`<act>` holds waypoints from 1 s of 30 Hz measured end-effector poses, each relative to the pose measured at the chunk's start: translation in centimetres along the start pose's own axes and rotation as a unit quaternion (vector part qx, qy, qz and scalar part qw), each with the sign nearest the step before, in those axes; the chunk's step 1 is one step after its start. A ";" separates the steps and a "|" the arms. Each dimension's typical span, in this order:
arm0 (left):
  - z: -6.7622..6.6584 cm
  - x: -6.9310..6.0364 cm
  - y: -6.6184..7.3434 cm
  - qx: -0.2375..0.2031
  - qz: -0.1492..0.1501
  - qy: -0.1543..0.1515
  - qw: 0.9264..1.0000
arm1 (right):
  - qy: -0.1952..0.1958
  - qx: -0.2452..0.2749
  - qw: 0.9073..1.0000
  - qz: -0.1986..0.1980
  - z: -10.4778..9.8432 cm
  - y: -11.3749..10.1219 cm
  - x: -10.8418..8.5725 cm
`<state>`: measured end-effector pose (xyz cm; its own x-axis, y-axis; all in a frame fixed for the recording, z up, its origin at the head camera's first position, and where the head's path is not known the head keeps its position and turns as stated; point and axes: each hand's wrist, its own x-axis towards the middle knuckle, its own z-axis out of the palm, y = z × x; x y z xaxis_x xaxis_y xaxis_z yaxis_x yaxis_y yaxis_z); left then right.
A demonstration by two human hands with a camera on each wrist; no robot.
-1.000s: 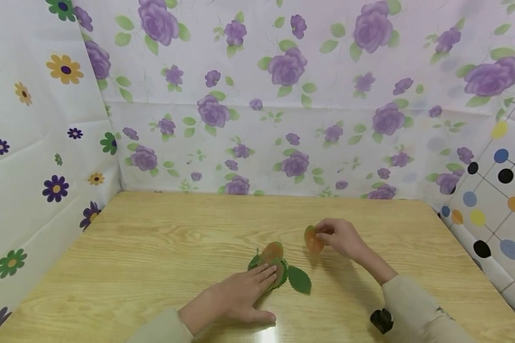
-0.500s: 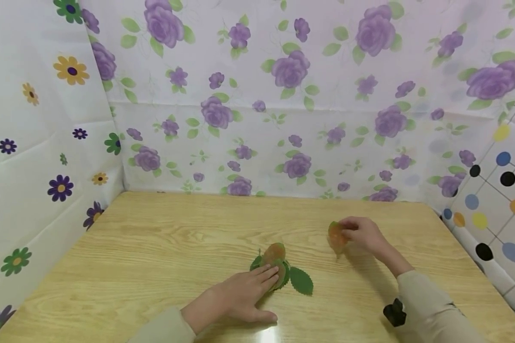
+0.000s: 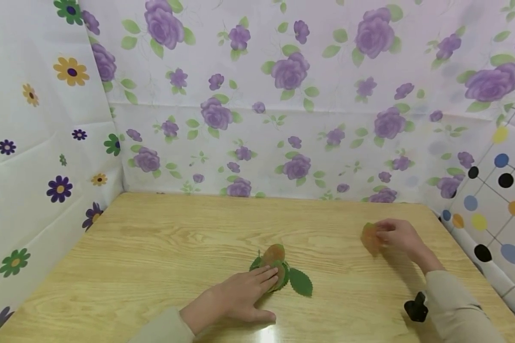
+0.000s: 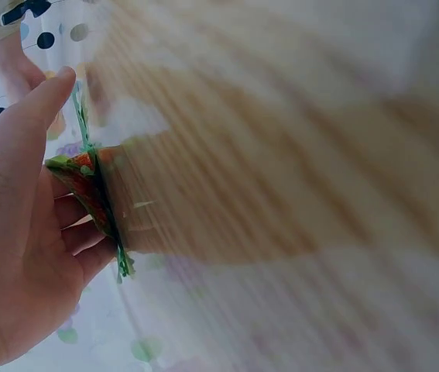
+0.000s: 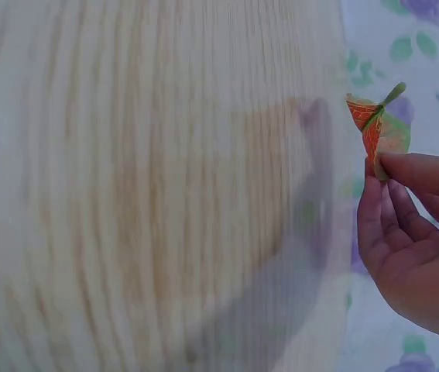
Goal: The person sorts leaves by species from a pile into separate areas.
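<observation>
My right hand [image 3: 399, 236] pinches an orange leaf with green edges [image 3: 370, 239] between thumb and fingertips, at the right of the table. The right wrist view shows that leaf [image 5: 371, 132] folded, its short stem sticking up. Over a small pile of orange and green leaves [image 3: 274, 255] in the middle, my left hand [image 3: 240, 293] rests with its fingers extended and its thumb apart. Its fingers cover part of the pile. A dark green toothed leaf [image 3: 301, 282] pokes out on the pile's right side. In the left wrist view the pile [image 4: 87, 186] lies against the fingers.
The wooden table [image 3: 163, 257] meets a wall of purple-flowered cloth [image 3: 257, 143] at the back. Patterned cloth also hangs at the left and right sides. A black device [image 3: 416, 308] sits by the right wrist.
My right hand has moved to the right across the table with the orange leaf in its fingers. The left hand stays on the pile.
</observation>
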<state>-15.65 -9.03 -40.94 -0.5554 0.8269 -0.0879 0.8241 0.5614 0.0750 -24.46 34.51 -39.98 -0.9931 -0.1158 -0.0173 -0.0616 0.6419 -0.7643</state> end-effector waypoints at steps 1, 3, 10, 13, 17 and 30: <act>0.0 0.0 0.0 -0.003 0.000 0.000 1.000 | 0.001 0.001 1.000 0.004 -0.3 0.4 -0.1; -0.1 -0.1 0.0 -0.008 -0.001 0.002 1.000 | 0.001 -0.001 1.000 0.011 -0.9 1.2 -0.3; 0.2 0.0 -0.1 0.017 0.002 0.017 1.000 | 0.016 0.002 1.000 0.018 -2.2 3.3 -0.8; 0.3 0.0 -0.2 0.017 0.004 0.019 1.000 | 0.027 -0.001 0.999 0.019 -2.5 4.0 -1.1; 0.4 0.0 -0.2 0.009 0.004 0.019 1.000 | 0.040 0.001 0.999 0.027 -2.7 4.8 -1.3; 0.1 -0.2 -0.2 -0.024 -0.008 0.014 1.000 | 0.049 -0.002 0.996 0.068 -3.2 6.1 -1.5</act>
<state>-15.74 -9.29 -40.99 -0.5725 0.8175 -0.0627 0.8087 0.5757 0.1206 -23.68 41.04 -42.58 -0.9973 0.0468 -0.0567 0.0735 0.6497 -0.7566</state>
